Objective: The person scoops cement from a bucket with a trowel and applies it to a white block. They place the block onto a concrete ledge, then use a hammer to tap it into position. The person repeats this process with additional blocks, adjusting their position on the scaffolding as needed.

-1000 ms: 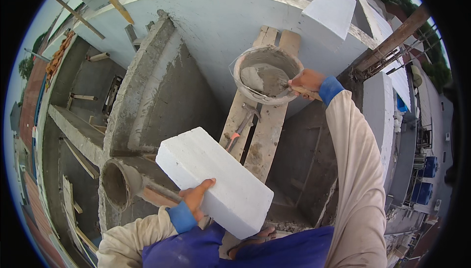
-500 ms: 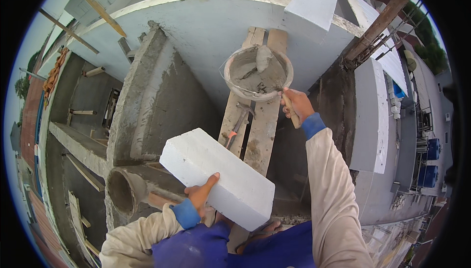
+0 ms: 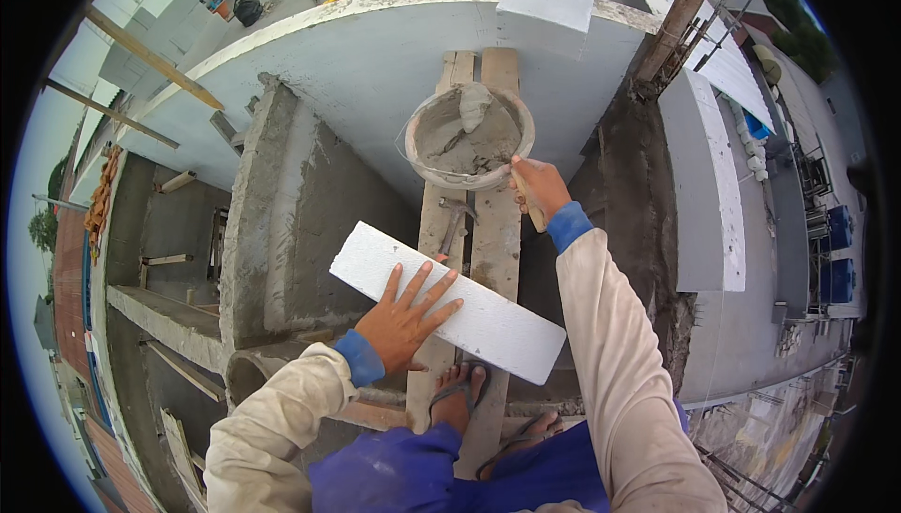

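Open-air building site, masonry work, as is indicated by: a rough, grey, cement-coated wall (image 3: 246, 208) with ragged edges; long, mortar-stained wooden planks (image 3: 498, 231) spanned by a round, mortar-caked bucket (image 3: 450, 179); a claw hammer with a grey metal head (image 3: 457, 217); a white, rectangular masonry block (image 3: 497, 323).

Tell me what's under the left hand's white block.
Wooden planks show past both long edges of the white block; a claw hammer pokes out beyond it. The hammer's lower grip and the planks' middle are covered.
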`<state>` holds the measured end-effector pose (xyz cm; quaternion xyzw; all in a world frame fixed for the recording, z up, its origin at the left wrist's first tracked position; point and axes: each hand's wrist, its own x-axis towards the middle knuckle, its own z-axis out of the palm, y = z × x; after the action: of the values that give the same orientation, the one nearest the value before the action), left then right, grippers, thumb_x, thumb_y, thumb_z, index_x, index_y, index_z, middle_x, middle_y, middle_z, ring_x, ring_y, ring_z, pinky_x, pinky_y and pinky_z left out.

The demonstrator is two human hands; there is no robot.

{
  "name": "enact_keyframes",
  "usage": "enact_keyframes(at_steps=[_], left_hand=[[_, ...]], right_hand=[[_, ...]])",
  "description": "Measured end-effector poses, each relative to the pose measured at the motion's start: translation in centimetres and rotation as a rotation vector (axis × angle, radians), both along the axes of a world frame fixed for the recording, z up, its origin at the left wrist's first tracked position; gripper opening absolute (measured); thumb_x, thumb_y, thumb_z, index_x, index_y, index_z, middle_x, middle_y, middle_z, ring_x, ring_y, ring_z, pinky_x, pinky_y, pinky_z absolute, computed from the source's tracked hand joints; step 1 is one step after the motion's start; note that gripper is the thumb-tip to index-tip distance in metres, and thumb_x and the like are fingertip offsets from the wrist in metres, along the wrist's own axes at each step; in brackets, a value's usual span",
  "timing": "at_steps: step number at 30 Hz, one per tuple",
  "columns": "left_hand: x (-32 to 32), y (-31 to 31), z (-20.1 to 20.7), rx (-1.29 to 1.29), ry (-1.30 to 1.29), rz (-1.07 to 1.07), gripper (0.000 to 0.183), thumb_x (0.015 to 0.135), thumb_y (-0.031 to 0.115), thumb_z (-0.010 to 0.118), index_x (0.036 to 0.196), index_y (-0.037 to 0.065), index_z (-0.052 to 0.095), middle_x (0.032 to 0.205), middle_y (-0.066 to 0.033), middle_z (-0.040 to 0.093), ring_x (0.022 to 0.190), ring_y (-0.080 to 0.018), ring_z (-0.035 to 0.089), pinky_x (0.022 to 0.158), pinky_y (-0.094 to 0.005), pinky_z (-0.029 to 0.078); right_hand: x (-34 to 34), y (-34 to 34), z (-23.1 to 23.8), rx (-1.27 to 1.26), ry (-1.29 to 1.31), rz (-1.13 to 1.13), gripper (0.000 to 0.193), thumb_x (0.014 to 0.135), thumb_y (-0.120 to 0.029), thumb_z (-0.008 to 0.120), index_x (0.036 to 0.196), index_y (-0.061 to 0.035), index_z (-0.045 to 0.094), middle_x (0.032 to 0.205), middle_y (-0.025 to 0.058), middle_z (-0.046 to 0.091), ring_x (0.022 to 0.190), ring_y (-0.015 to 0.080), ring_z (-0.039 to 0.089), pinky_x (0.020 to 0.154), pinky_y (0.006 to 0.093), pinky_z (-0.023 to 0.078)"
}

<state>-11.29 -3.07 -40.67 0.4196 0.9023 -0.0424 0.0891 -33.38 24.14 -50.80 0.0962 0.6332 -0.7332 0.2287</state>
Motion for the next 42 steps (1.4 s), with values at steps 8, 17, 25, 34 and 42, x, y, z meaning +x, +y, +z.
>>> enact_keyframes(at_steps=[8, 17, 25, 34, 42], left_hand=[[-5.4, 5.2, -1.5, -0.095, -0.144, 0.013, 0.118, 0.065, 0.065, 0.086, 0.155, 0.006, 0.038, 0.143, -0.0261, 0.046, 0.139, -0.0463, 0.04, 0.119, -0.0653, 0.029], [-1.1, 6.0, -0.6, -0.218, -0.148, -0.03, 0.113, 0.067, 0.054, 0.088, 0.155, 0.005, 0.038, 0.166, -0.0176, 0.031, 0.155, -0.0437, 0.024, 0.116, -0.0786, 0.018], [-0.9, 5.0, -2.2, 0.059, -0.167, -0.026, 0.115, 0.059, 0.041, 0.094, 0.154, 0.007, 0.039, 0.146, -0.0172, 0.049, 0.132, -0.0406, 0.049, 0.109, -0.0625, 0.034], [-1.7, -1.4, 4.0, 0.982, -0.296, 0.735, 0.115, 0.06, 0.031, 0.094, 0.15, -0.007, 0.034, 0.137, -0.024, 0.052, 0.129, -0.0367, 0.053, 0.112, -0.047, 0.041], [0.0, -3.7, -3.4, 1.967, -0.451, 0.908, 0.092, 0.067, 0.018, 0.085, 0.148, 0.001, 0.044, 0.135, -0.0181, 0.056, 0.124, -0.0352, 0.057, 0.101, -0.0477, 0.049]], right_hand=[[1.3, -0.8, 0.2, 0.008, 0.102, 0.002, 0.035, 0.105, -0.038, 0.06, 0.105, -0.003, 0.067, 0.077, 0.0026, 0.061, 0.054, 0.0108, 0.053, 0.045, 0.029, 0.043], [2.2, -1.9, 0.2, -0.091, 0.023, -0.085, 0.037, 0.104, -0.035, 0.06, 0.103, 0.0011, 0.068, 0.077, 0.0058, 0.063, 0.054, 0.0144, 0.055, 0.045, 0.032, 0.045], [4.8, 1.5, 3.5, -0.197, -0.029, -0.033, 0.037, 0.108, -0.036, 0.056, 0.114, -0.0005, 0.064, 0.079, 0.0007, 0.058, 0.056, 0.0097, 0.051, 0.047, 0.0275, 0.044], [11.4, 13.7, 11.8, 0.001, 0.079, -0.097, 0.036, 0.108, -0.038, 0.057, 0.113, -0.0026, 0.063, 0.08, -0.0003, 0.058, 0.056, 0.0061, 0.051, 0.045, 0.0227, 0.042], [19.3, 8.7, 10.8, -0.249, 0.071, -0.095, 0.041, 0.108, -0.042, 0.057, 0.116, -0.0025, 0.059, 0.09, 0.003, 0.063, 0.061, 0.0077, 0.053, 0.051, 0.0236, 0.046]])
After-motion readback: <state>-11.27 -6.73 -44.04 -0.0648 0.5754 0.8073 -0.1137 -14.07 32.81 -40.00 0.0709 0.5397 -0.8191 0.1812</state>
